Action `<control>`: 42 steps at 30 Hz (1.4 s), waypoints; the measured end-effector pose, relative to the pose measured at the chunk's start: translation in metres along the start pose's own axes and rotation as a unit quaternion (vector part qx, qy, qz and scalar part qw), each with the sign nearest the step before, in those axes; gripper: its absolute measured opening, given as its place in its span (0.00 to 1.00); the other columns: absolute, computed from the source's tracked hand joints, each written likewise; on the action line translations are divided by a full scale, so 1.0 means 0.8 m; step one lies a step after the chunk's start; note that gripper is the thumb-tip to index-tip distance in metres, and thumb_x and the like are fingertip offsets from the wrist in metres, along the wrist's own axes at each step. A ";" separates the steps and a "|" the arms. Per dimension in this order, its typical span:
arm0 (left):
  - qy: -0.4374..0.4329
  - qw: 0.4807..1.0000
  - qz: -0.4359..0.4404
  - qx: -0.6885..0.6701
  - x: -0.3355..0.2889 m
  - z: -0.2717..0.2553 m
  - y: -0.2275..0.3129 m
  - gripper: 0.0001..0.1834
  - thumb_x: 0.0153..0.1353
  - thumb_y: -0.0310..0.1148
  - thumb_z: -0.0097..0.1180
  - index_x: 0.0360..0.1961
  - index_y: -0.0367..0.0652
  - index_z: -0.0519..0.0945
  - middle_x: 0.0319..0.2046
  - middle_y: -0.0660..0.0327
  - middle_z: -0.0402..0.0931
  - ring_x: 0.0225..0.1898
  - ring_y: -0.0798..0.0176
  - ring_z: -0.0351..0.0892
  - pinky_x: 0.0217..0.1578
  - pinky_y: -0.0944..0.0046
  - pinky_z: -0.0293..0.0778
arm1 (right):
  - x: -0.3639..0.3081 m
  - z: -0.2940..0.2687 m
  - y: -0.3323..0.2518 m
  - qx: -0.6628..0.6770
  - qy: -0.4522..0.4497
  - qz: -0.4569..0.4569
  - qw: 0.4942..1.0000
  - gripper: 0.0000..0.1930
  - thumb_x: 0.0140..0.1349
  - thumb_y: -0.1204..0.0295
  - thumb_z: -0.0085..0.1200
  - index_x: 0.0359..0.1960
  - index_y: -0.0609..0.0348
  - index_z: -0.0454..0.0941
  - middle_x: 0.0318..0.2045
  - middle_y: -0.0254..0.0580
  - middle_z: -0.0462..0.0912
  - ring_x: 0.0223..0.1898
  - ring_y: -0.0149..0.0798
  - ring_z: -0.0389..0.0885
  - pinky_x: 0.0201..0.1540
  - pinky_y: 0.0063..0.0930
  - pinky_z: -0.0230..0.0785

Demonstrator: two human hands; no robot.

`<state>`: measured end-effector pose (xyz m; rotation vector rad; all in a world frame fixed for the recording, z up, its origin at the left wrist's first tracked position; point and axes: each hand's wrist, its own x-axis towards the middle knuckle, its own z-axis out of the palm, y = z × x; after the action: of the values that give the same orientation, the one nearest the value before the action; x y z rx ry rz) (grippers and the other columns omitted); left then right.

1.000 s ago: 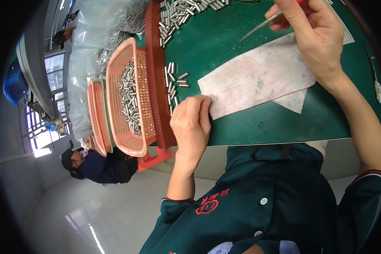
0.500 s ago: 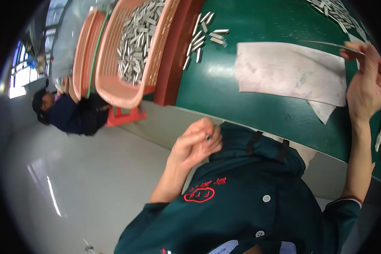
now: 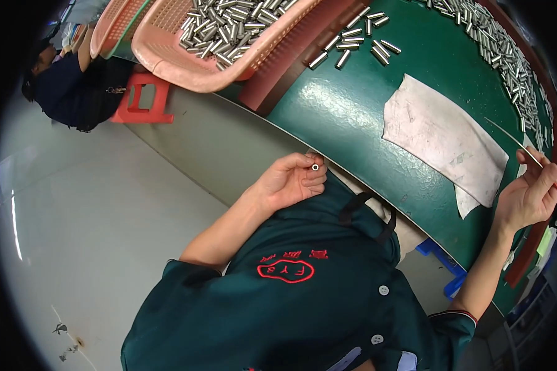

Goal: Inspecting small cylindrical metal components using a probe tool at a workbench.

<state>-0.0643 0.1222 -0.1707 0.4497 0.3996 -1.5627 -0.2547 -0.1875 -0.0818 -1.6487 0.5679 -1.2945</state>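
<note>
In front of my body, by the table's near edge, my left hand (image 3: pixel 294 179) is closed around a small metal tube (image 3: pixel 315 167), whose round hollow end faces up. My right hand (image 3: pixel 529 195) is out to the right, pinching a thin, slightly curved metal rod (image 3: pixel 511 137) with a pointed tip. A bit of red shows at my right palm; whether it belongs to the rod I cannot tell. Beside that hand a pale, smudged cloth (image 3: pixel 442 139) lies on the green tabletop (image 3: pixel 353 139). The rod's tip is above the cloth's far right side.
Several loose metal tubes (image 3: pixel 351 40) lie beyond the cloth, with a long heap of tubes (image 3: pixel 504 59) at the far right. A pink basket (image 3: pixel 179 77) of tubes stands at the left behind a red-brown ledge (image 3: pixel 275 80). Another person (image 3: pixel 74 93) works near a red stool (image 3: pixel 143 99).
The view has turned, so the table and cloth appear tilted. The tube's open end now shows clearly in my left hand. Both hands keep their hold.
</note>
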 end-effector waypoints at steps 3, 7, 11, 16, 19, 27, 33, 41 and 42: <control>0.005 1.000 -0.006 0.008 0.002 -0.002 0.000 0.05 0.52 0.28 0.45 0.26 0.38 0.73 0.16 0.66 0.57 0.18 0.73 0.54 0.25 0.73 0.55 | 0.001 0.003 -0.001 -0.024 0.018 -0.014 0.999 0.14 0.64 0.68 0.42 0.28 0.69 0.70 0.27 0.55 0.78 0.23 0.40 0.78 0.29 0.23 0.71; 0.013 1.000 -0.012 0.008 0.005 -0.002 0.002 0.05 0.52 0.27 0.46 0.25 0.37 0.73 0.16 0.66 0.57 0.18 0.72 0.54 0.25 0.72 0.55 | 0.003 0.003 -0.003 -0.025 0.015 -0.014 0.999 0.14 0.64 0.68 0.42 0.28 0.69 0.70 0.27 0.55 0.78 0.23 0.39 0.78 0.29 0.23 0.71; 0.048 0.999 0.005 0.006 -0.001 -0.001 0.000 0.05 0.52 0.27 0.46 0.24 0.38 0.72 0.16 0.66 0.57 0.18 0.73 0.54 0.25 0.72 0.55 | 0.002 0.008 0.004 -0.009 0.016 -0.007 1.000 0.14 0.64 0.68 0.42 0.28 0.69 0.70 0.27 0.55 0.78 0.23 0.39 0.78 0.28 0.23 0.71; 0.056 0.998 -0.009 0.016 0.005 0.002 -0.001 0.06 0.53 0.26 0.46 0.20 0.39 0.69 0.16 0.67 0.57 0.18 0.73 0.54 0.24 0.73 0.55 | 0.004 0.004 -0.005 -0.023 0.033 -0.012 0.999 0.15 0.64 0.67 0.42 0.27 0.69 0.70 0.26 0.54 0.79 0.22 0.39 0.78 0.28 0.23 0.71; 0.055 0.998 -0.010 0.008 0.004 0.003 -0.002 0.05 0.53 0.27 0.46 0.22 0.39 0.69 0.16 0.67 0.57 0.19 0.73 0.53 0.24 0.73 0.56 | 0.005 0.005 -0.005 -0.019 0.032 -0.012 0.999 0.15 0.64 0.67 0.42 0.27 0.69 0.70 0.26 0.54 0.79 0.22 0.39 0.78 0.28 0.23 0.71; 0.050 0.999 -0.017 0.004 0.004 -0.002 -0.003 0.03 0.53 0.27 0.46 0.24 0.39 0.69 0.16 0.67 0.57 0.19 0.73 0.54 0.25 0.73 0.56 | 0.006 0.005 -0.003 -0.017 0.027 -0.019 0.999 0.14 0.64 0.67 0.43 0.28 0.68 0.70 0.26 0.54 0.79 0.23 0.39 0.79 0.28 0.23 0.71; -0.024 0.999 -0.010 0.032 -0.005 -0.001 -0.002 0.03 0.53 0.28 0.46 0.27 0.40 0.69 0.18 0.67 0.57 0.19 0.73 0.54 0.25 0.73 0.57 | 0.005 0.002 -0.003 -0.009 0.013 -0.031 0.999 0.13 0.64 0.68 0.43 0.28 0.68 0.70 0.27 0.54 0.79 0.23 0.39 0.79 0.28 0.23 0.71; -0.064 0.996 -0.010 0.053 -0.011 0.005 -0.009 0.04 0.54 0.28 0.46 0.26 0.40 0.68 0.17 0.66 0.57 0.19 0.73 0.55 0.26 0.73 0.57 | 0.004 -0.007 -0.012 -0.003 0.014 -0.032 0.999 0.13 0.63 0.68 0.43 0.28 0.68 0.70 0.27 0.53 0.79 0.23 0.38 0.78 0.29 0.24 0.72; -0.073 0.996 -0.007 0.051 -0.012 0.005 -0.009 0.04 0.54 0.29 0.46 0.25 0.40 0.67 0.17 0.66 0.57 0.19 0.73 0.55 0.25 0.73 0.56 | 0.005 -0.005 -0.008 0.001 0.007 -0.030 1.000 0.13 0.63 0.68 0.43 0.28 0.68 0.71 0.27 0.53 0.79 0.23 0.38 0.78 0.30 0.24 0.72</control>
<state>-0.0717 0.1289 -0.1624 0.4094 0.2107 -1.6229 -0.2581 -0.1888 -0.0742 -1.6670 0.5285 -1.3517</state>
